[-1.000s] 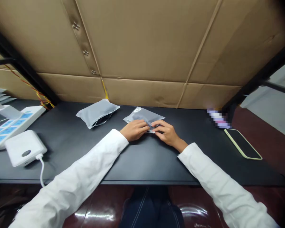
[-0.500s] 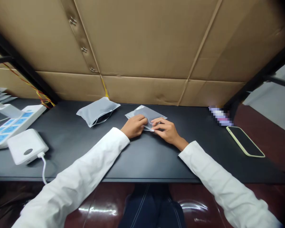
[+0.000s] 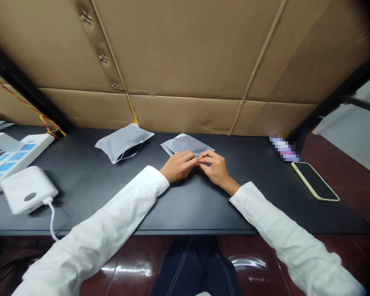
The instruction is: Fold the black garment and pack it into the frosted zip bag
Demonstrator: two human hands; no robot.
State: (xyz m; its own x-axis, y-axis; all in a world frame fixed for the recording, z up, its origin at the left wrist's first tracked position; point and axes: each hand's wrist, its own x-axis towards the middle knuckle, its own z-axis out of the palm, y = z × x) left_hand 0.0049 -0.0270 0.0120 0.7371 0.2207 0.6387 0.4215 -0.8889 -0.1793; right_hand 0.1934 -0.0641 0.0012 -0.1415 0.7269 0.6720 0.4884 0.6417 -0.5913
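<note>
L hand (image 3: 179,165) and R hand (image 3: 215,167) close together, both pinching near edge of flat grey pouch (image 3: 185,144), on black desk (image 3: 197,203). Bulging grey pouch (image 3: 123,142) well apart at left, w/ dark content, seemingly done; flat one apparently not yet finished.

Your flat, translucent grey plastic pouch (image 3: 186,144) lies on the black tabletop (image 3: 249,209), its near edge gathered between your left hand (image 3: 179,165) and right hand (image 3: 214,167), while a second, puffier grey pouch (image 3: 121,142) lies well apart to its left.
</note>
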